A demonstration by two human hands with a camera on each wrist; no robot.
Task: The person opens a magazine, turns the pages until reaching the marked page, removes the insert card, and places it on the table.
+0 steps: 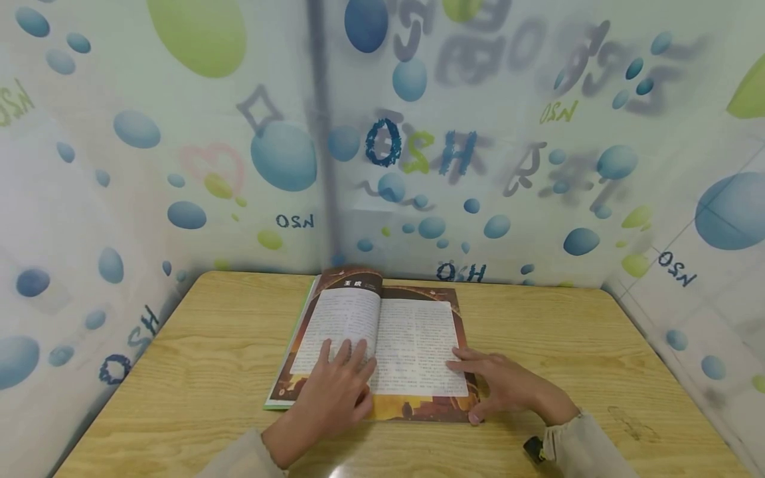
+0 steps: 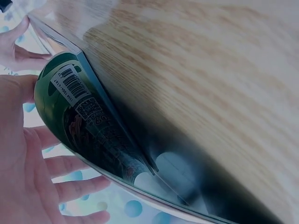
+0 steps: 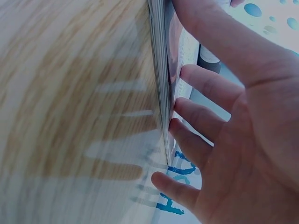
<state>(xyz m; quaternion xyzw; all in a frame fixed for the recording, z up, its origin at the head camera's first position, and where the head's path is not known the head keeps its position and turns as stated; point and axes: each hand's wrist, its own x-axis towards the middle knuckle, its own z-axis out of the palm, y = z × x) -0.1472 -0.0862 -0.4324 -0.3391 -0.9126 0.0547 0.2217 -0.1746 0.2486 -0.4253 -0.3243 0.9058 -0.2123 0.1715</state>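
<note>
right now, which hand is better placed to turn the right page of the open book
Probably the right hand: it sits at the outer edge of the right page, thumb by the lower corner. The left hand rests on the left page, farther from that edge.

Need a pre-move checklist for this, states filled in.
1. Magazine open on table: ok.
2. Left half flat: not ok, green cover bows up off the table in the left wrist view.
3. Left grip on left page: ok, fingers spread.
4. Right grip at right page's outer edge: ok.
5. Single sheet separated at that edge: cannot tell.
</note>
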